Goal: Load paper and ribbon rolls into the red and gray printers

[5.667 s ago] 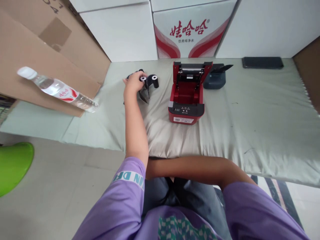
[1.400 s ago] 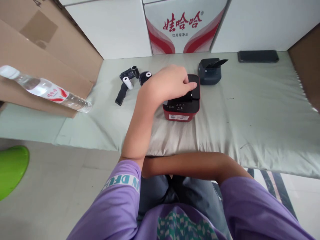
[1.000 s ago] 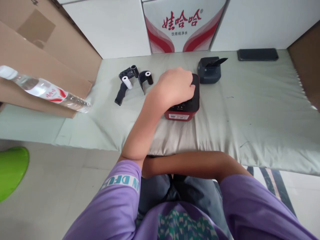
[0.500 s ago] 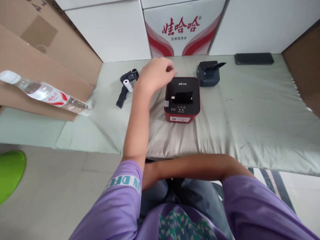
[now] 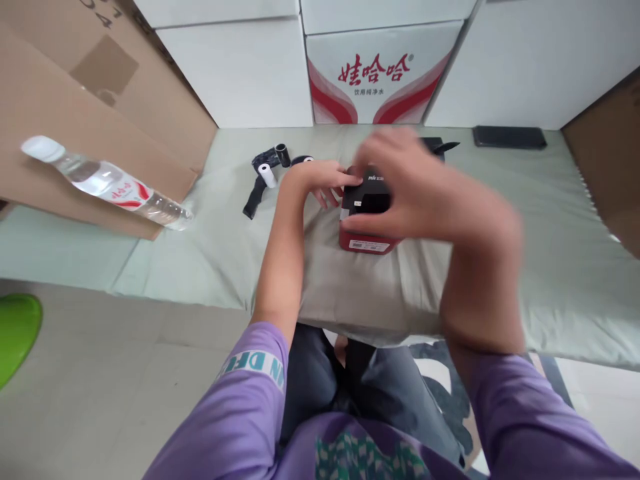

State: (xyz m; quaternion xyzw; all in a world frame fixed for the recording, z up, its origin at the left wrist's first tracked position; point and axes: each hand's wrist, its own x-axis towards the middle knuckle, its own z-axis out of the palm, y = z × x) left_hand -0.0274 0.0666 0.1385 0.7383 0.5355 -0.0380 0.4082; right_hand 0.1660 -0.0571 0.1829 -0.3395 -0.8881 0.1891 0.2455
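Note:
A small red and black printer (image 5: pixel 367 247) sits on the cloth-covered surface, with a slot in its black top. My left hand (image 5: pixel 330 179) is at its back left corner, index finger touching the top edge and the other fingers apart beside it. My right hand (image 5: pixel 400 187), blurred, arches over the printer's right side with thumb and fingers spread wide. It covers much of the top; whether it touches the printer I cannot tell. Left of my left hand lie a white paper roll (image 5: pixel 267 176), a black tube (image 5: pixel 283 155) and a black strip (image 5: pixel 255 197).
A water bottle (image 5: pixel 110 185) leans against a cardboard box (image 5: pixel 90 127) at left. A black flat case (image 5: pixel 510 137) lies at the back right. A dark device with a pointed black piece (image 5: pixel 447 147) is partly hidden behind my right hand. White cartons (image 5: pixel 385 80) line the back.
My right hand has risen from my lap to over the printer. My left hand has come down to the printer's left corner, its fingers now stretched out. The view has shifted slightly.

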